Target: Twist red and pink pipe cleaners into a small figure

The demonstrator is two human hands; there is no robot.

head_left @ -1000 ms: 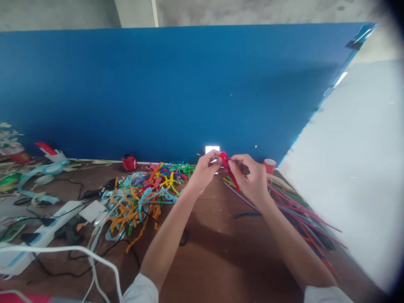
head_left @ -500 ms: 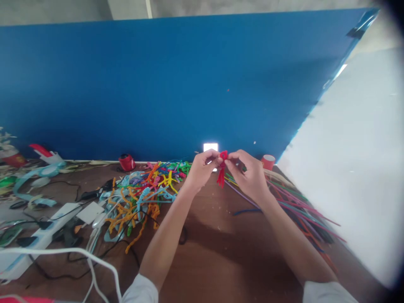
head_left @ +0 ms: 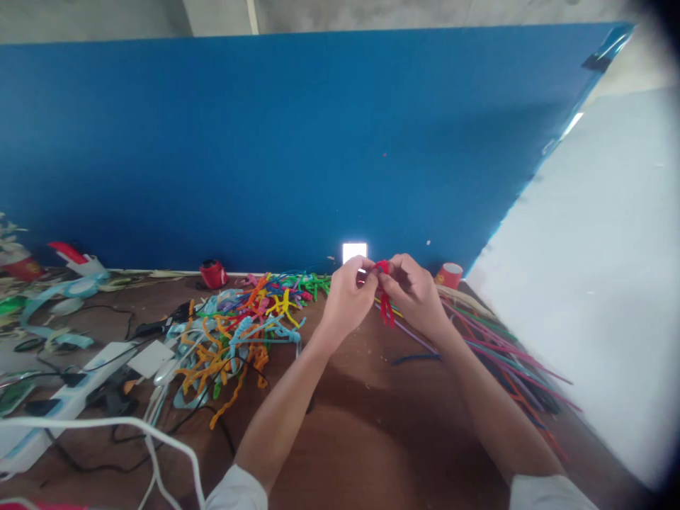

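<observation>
A small red pipe-cleaner figure hangs between my two hands above the brown table, its loose strands pointing down. My left hand pinches its upper part from the left with thumb and forefinger. From the right, my right hand grips the same part, fingers curled. The fingertips cover much of the twisted top. Behind the hands stands a bright phone-like screen. Long straight pipe cleaners in several colours lie to the right, partly under my right forearm.
Left of my arms lies a heap of bent coloured pipe cleaners. Farther left are a white power strip and tangled cables. A red cup and a small red object stand by the blue partition.
Both hands have shifted slightly right and the left hand has rotated inward. The red figure has moved a little right and down, and its top is now more covered by fingers.
</observation>
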